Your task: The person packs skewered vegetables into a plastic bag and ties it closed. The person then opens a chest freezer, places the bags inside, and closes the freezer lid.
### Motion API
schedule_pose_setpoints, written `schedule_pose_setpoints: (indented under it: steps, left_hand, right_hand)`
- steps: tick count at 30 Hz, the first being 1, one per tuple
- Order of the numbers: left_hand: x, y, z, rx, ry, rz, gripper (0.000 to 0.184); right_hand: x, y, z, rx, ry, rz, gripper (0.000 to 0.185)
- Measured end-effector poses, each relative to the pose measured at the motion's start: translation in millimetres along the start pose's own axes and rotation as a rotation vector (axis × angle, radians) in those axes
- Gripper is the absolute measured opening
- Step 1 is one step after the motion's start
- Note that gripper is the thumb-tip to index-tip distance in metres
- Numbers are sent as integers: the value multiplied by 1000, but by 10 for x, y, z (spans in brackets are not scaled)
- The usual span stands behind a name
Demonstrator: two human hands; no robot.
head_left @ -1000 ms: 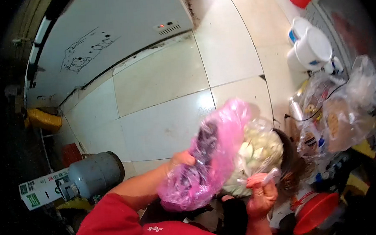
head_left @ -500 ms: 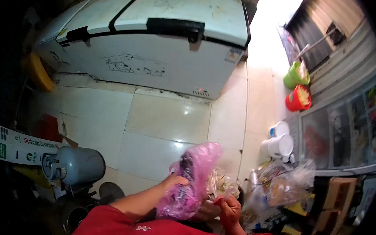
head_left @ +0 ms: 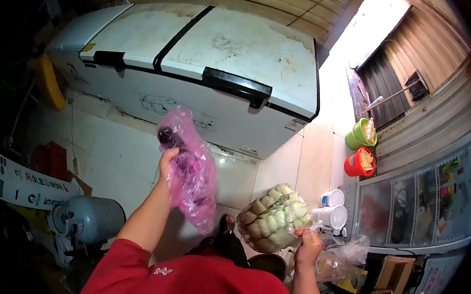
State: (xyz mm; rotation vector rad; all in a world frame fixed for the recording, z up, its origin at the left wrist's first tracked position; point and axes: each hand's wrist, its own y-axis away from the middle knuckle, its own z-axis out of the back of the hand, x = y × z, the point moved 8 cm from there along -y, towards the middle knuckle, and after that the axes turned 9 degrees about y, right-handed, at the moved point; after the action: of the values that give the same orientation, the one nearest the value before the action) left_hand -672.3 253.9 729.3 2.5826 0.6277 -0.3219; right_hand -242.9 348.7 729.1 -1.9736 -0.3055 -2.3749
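Note:
My left hand is closed around the upper part of a pink plastic bag. Dark pieces show through its crinkled film, but I cannot make out their kind. The bag hangs over the tiled floor, in front of the chest freezer. Lower and to the right, my right hand grips the gathered neck of a clear plastic bag. It is packed with rows of pale green, rounded pieces, whose kind is unclear. A dark round basin stands below the clear bag, near my feet.
A grey gas cylinder stands at the left. Along the right are a green bucket, a red bucket, white tubs and a glass-fronted cabinet. Loose plastic bags and a cardboard box lie at lower right.
My left hand has moved the pink bag forward and left, toward the freezer. The clear bag, mostly hidden before, has come into full view in my right hand. The camera view has shifted.

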Motion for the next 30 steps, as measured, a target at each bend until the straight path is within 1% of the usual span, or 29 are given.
schedule_pose_setpoints:
  steps: [1, 2, 5, 7, 8, 10, 12, 13, 16, 17, 20, 21, 22, 23, 24, 26, 28, 30]
  left_hand:
    - [-61, -175, -115, 18, 11, -49, 55]
    - [-87, -329, -239, 13, 7, -53, 55]
    - [-72, -773, -540, -36, 42, -3, 55]
    - [-90, -1150, -644, -43, 42, 10, 55]
    - [-86, -1319, -649, -48, 57, 23, 54]
    - [-140, -1689, -612, -93, 75, -25, 50]
    - [-135, -1981, -509, -175, 62, -9, 46]
    - [-127, -2084, -470, -222, 48, 4, 44]
    - [-100, -2345, -415, -263, 6, 51, 43]
    - [-86, -2422, -387, -224, 29, 87, 43]
    - [-138, -2514, -318, -232, 37, 168, 42]
    - [-275, -2577, -164, -224, -117, 92, 41]
    - [-398, -2690, 64, -206, -268, 12, 40]
    - [-456, -2732, 201, -201, -366, -41, 40]
    - [-470, -2770, 193, -181, -345, -32, 40]
    - [-510, -2824, 109, -133, -313, -21, 39]
    - [-507, -2894, -82, -83, -260, -12, 40]
    - [-535, -2915, -264, -28, -222, -28, 40]
  right_hand:
    - [-10, -132, 54, -24, 37, 14, 23]
    - [-60, -258, 96, -19, 34, 9, 23]
    - [-177, -617, 232, -133, 74, -97, 21]
    - [-326, -898, 293, -140, 92, -141, 22]
    - [-352, -993, 299, -146, 123, -176, 24]
    - [-346, -1250, 259, -147, 124, -208, 25]
    - [-318, -1409, 229, -184, 102, -266, 26]
    - [-275, -1506, 219, -189, 138, -254, 27]
    - [-185, -1715, 220, -262, 134, -297, 26]
    - [-152, -1760, 227, -314, 121, -312, 25]
    - [131, -1877, 100, -369, 94, -291, 25]
    - [107, -1904, 88, -404, 26, -293, 25]
    - [133, -1957, -7, -431, 22, -286, 25]
    - [177, -1966, -70, -474, -25, -290, 24]
    - [194, -1916, -123, -521, -71, -300, 23]
    - [223, -1880, -248, -530, -45, -285, 22]
    - [247, -1909, -368, -553, -139, -289, 21]
    - [165, -1917, -404, -559, -163, -331, 21]
